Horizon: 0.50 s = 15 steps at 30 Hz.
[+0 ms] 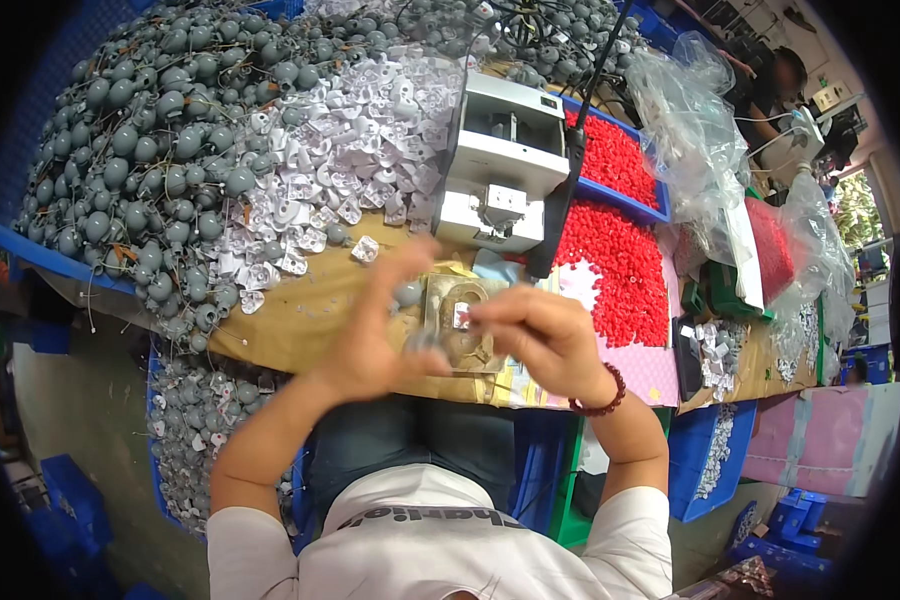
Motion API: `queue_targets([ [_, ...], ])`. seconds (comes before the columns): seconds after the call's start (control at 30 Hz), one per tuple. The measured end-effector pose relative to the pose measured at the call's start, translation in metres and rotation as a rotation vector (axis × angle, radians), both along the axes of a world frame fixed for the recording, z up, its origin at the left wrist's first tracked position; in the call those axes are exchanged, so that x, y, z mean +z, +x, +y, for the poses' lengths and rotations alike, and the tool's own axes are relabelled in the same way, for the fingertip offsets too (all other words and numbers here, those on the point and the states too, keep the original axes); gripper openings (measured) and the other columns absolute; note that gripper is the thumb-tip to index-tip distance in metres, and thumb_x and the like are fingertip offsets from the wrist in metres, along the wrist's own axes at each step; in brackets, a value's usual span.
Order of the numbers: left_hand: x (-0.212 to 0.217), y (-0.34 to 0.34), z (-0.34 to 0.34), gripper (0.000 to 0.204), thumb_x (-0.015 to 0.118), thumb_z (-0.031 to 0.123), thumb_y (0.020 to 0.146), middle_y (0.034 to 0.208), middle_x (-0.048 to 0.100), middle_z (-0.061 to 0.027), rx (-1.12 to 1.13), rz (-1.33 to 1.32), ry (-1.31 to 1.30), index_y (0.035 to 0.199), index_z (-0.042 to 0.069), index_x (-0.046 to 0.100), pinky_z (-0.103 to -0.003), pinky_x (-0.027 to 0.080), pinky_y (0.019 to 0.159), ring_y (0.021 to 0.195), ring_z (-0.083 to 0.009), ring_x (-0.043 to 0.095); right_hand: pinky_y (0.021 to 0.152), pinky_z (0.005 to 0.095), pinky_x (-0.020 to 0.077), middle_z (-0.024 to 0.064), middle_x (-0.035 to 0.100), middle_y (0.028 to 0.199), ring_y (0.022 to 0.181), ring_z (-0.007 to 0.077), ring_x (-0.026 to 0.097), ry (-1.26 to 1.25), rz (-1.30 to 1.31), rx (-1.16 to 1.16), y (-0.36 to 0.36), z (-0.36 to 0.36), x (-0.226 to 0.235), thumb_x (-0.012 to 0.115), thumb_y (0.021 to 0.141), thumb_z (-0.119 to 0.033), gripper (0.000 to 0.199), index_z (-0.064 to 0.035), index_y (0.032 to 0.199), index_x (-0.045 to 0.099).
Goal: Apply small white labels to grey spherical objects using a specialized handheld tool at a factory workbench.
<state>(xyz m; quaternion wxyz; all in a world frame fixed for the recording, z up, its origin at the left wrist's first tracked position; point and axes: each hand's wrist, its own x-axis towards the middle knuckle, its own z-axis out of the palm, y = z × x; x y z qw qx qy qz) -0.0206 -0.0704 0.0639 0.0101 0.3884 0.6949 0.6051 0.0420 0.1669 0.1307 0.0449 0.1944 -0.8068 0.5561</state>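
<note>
White shirt (430, 550) lies closest, at 6 o'clock from a metal block (436, 310) on the counter (290, 325). Set in that block is a small white piece (461, 319). At 3 o'clock, the right hand (555, 335) has bunched fingers right over the piece; whether they grip anything, I cannot tell. At 9 o'clock, the left hand (370, 340) is blurred, fingers and thumb wide apart, any hold unclear. Red parts (620, 290) lie at 2 o'clock.
</note>
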Motion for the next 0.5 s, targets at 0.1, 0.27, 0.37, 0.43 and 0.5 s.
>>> queue_targets([
  [0.1, -0.01, 0.044, 0.012, 0.075, 0.077, 0.018, 0.09, 0.119, 0.059, -0.0105, -0.336, -0.543, 0.016, 0.149, 0.005, 0.033, -0.037, 0.046, 0.101, 0.115, -0.0208, 0.058, 0.068, 0.0339, 0.0533, 0.0101, 0.071, 0.092, 0.08, 0.0255, 0.069, 0.062, 0.113, 0.014, 0.01, 0.003, -0.022, 0.071, 0.085, 0.007, 0.028, -0.0015, 0.112, 0.071],
  [0.27, -0.055, 0.067, 0.013, 0.062, 0.074, 0.013, 0.092, 0.112, 0.059, -0.0071, -0.095, -0.799, -0.085, 0.144, 0.005, 0.041, -0.029, 0.052, 0.083, 0.096, -0.0118, 0.06, 0.07, 0.0356, 0.0566, 0.0093, 0.068, 0.092, 0.081, 0.0271, 0.068, 0.504, 0.239, -0.036, 0.016, 0.023, -0.081, 0.073, 0.078, 0.003, 0.028, -0.0048, 0.105, 0.072],
  [0.37, -0.049, 0.067, 0.018, 0.048, 0.074, 0.014, 0.09, 0.111, 0.06, -0.0112, 0.072, -0.481, -0.278, 0.132, 0.004, 0.053, -0.033, 0.053, 0.083, 0.095, -0.0205, 0.063, 0.067, 0.0358, 0.0553, 0.007, 0.067, 0.093, 0.078, 0.025, 0.065, 0.604, 0.375, -0.076, 0.009, 0.02, -0.104, 0.074, 0.071, -0.003, 0.035, -0.0075, 0.106, 0.072],
  [0.43, -0.046, 0.064, 0.021, 0.045, 0.074, 0.018, 0.09, 0.114, 0.061, -0.0147, 0.105, -0.27, -0.325, 0.129, 0.004, 0.057, -0.037, 0.053, 0.084, 0.098, -0.0303, 0.065, 0.066, 0.0359, 0.0547, 0.0067, 0.066, 0.096, 0.079, 0.0247, 0.065, 0.651, 0.403, -0.076, 0.005, 0.02, -0.109, 0.074, 0.071, -0.006, 0.036, -0.0075, 0.107, 0.072],
  [0.5, -0.047, 0.061, 0.022, 0.048, 0.075, 0.019, 0.089, 0.116, 0.06, -0.016, 0.107, -0.208, -0.358, 0.13, 0.004, 0.056, -0.04, 0.054, 0.085, 0.101, -0.0339, 0.064, 0.067, 0.036, 0.054, 0.0065, 0.065, 0.099, 0.081, 0.0243, 0.064, 0.686, 0.414, -0.065, 0.002, 0.019, -0.111, 0.074, 0.071, -0.009, 0.038, -0.0076, 0.108, 0.072],
])
